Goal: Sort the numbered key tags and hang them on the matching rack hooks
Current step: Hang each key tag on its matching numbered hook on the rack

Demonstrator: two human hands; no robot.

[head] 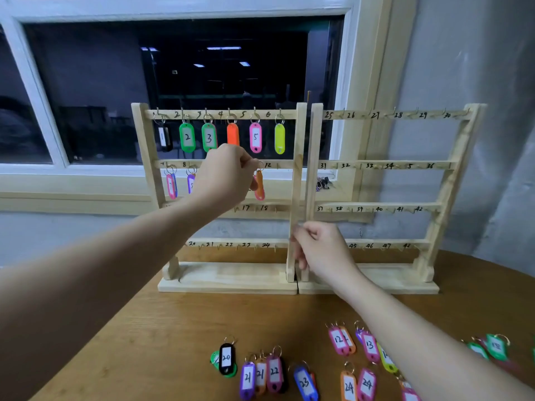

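Two wooden hook racks stand side by side on the table, the left rack (144, 134) numbered 1 to 24 and the right rack (451, 180) from 25 up. The left rack's top row carries tags 1 to 6. Its second row has tags at 7 and 8. My left hand (228, 175) pinches the ring of an orange tag (259, 186) at the hook just left of the 12 mark. My right hand (321, 250) grips the left rack's right post (298, 175) low down. Loose numbered tags (275, 371) lie on the table in front.
The round wooden table (144, 328) carries pairs of tags marked 20 to 24 near its front and tags 12, 13 near my right forearm. Green tags (496, 347) lie at the far right. A window and sill stand behind the racks.
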